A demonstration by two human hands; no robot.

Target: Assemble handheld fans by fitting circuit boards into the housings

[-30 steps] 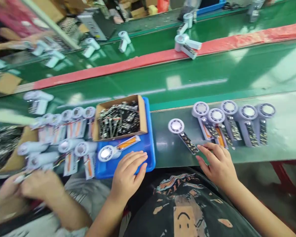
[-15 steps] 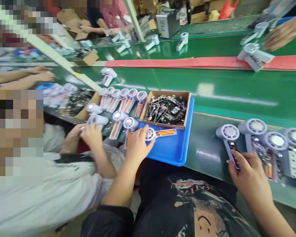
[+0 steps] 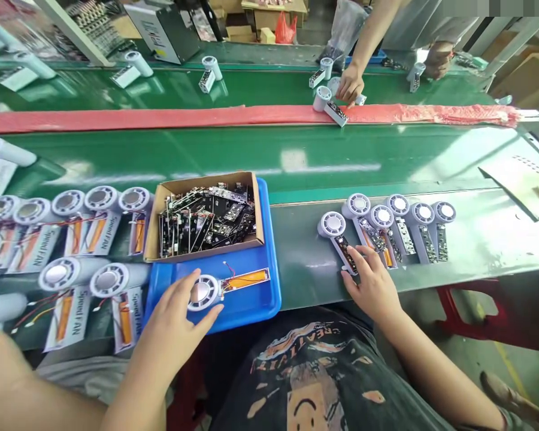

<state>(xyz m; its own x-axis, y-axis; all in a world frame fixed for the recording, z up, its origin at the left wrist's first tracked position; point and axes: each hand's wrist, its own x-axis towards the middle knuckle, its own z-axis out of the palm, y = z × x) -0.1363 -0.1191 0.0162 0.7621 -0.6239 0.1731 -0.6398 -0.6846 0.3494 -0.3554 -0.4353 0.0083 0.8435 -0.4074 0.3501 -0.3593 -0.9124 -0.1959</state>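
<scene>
My left hand (image 3: pixel 175 323) grips the round head of a white handheld fan (image 3: pixel 204 292), thumb on one side and fingers on the other. The fan lies over a blue tray (image 3: pixel 272 287), its open handle pointing right and showing an orange battery and thin wires. On the right, my right hand (image 3: pixel 375 284) holds the lower handle of another fan (image 3: pixel 332 224) between thumb and fingers. A dark circuit board (image 3: pixel 344 251) lies along that handle. On the tray stands a cardboard box (image 3: pixel 202 258) heaped with black circuit boards (image 3: pixel 206 221).
Several open fans (image 3: pixel 103 197) with orange batteries lie left of the tray. A group of fans with boards (image 3: pixel 399 206) sits beyond my right hand. The green belt (image 3: pixel 233 146) and a red strip (image 3: pixel 161 120) run across. Opposite, a co-worker's hand (image 3: pixel 351 84) touches a fan.
The view has swung right, so the tray and fans appear farther left. My left hand is still at the fan over the tray, my right hand still at the other fan's handle.
</scene>
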